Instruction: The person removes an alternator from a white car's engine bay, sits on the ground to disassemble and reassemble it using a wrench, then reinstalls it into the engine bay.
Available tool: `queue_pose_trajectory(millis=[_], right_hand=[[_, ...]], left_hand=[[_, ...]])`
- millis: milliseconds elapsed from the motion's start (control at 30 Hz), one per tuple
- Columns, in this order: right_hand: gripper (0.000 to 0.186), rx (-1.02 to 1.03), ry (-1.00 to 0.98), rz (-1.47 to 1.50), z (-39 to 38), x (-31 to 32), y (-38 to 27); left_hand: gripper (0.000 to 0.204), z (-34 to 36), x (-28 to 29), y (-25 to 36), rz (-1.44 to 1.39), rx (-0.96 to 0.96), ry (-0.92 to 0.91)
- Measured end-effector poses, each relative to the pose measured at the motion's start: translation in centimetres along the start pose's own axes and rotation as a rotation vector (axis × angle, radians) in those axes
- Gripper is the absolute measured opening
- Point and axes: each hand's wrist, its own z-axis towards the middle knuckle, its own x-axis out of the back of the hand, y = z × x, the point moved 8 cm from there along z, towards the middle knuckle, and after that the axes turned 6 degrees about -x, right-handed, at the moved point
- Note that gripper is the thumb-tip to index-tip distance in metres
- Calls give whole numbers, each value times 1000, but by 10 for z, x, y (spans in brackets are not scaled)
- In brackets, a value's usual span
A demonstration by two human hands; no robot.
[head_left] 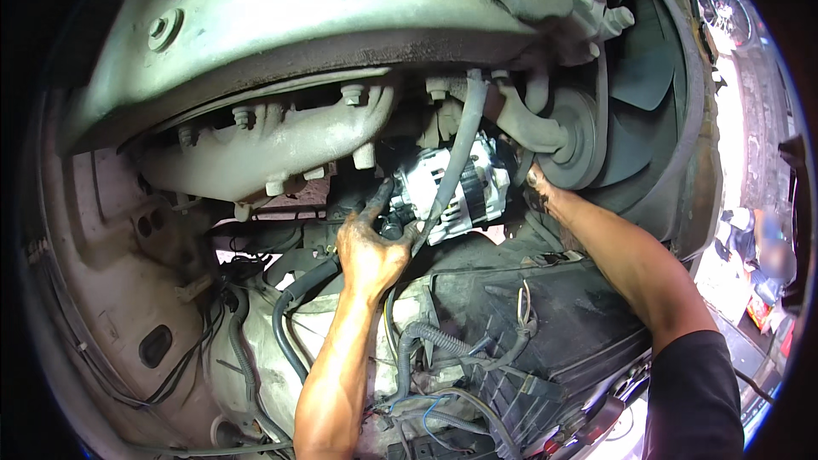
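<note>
In the engine bay, a silver alternator [415,183] with a black middle band sits below the exhaust manifold [281,153]. My left hand [372,251] is closed around its left end, the blackened fingers and thumb against the housing and a dark connector there. A grey hose [461,153] runs down across the alternator's front. My right hand [538,187] reaches in at the alternator's right end, beside a round pulley [573,138]. Its fingers are mostly hidden behind the parts there, so their grip does not show.
A large engine cover [341,17] overhangs the work from above. Fan blades [643,77] stand at the right. Below lie a black plastic housing [545,315], a corrugated conduit [434,336] and loose wires. A bicycle wheel [722,10] and a seated person [771,255] are outside, far right.
</note>
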Motion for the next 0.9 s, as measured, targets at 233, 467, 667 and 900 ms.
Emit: queue_pose_trajectory(millis=[233,467,667,900], right_hand=[[51,-77,-80,36,-12,-10,-2],[53,-56,0,-19,-11,-9,-5],[50,166,33,-80,34,35,2],[39,191,-96,-10,35,38,18]], left_hand=[[60,3,-2,-7,161,89,-39],[63,1,-2,-7,193,15,21],[62,0,3,0,193,-45,81],[52,24,-2,-7,122,-54,83]])
